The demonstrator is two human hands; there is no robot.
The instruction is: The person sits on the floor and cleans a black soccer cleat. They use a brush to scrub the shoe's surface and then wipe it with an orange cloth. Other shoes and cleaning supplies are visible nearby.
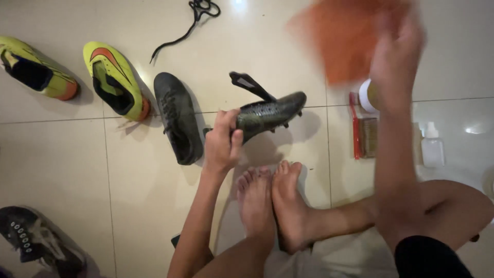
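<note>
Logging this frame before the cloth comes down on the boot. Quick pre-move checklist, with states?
1. Left hand has a grip on the dark boot: ok, fingers wrap its heel end.
2. Boot lifted off the tile floor: ok, shadow beneath.
3. Right hand has the orange cloth: ok, though motion-blurred.
4. Cloth touching boot: not ok, still apart.
5. Brush and white bottle close by: ok, beside the right arm.
6. Boot laced: cannot tell; a loose black lace lies apart.

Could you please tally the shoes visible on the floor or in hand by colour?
Yellow-green shoes: 2
Dark shoes on the floor: 2
Dark shoe held in the left hand: 1
Total: 5
</note>
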